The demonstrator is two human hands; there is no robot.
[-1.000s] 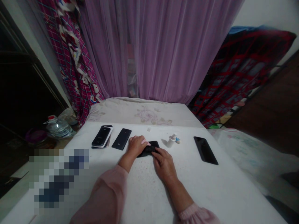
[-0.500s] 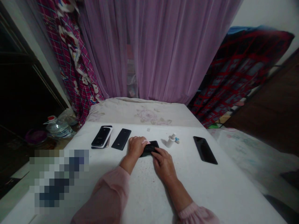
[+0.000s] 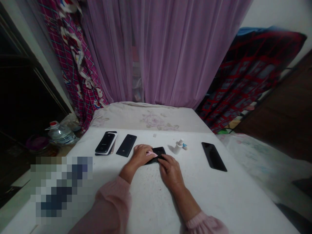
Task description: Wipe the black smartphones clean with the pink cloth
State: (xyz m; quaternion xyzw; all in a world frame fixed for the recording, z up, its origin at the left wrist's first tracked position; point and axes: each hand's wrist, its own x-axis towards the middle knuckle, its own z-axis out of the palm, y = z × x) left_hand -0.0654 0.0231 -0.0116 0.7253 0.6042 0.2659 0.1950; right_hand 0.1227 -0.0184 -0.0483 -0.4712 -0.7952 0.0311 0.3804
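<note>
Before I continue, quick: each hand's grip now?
Left hand: closed on a pink cloth.
Right hand: open, resting on the black smartphone.

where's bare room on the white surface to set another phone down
Bare white surface lies right of the right hand, in front of the far-right black phone. A narrower strip separates that phone from the white bottle. Crowded at the left hand and central black phone.

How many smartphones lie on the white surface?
At least 4: a phone stack far left, possibly several; a slim black phone beside it; a held phone under the left hand and right hand; a lone black phone far right.
</note>
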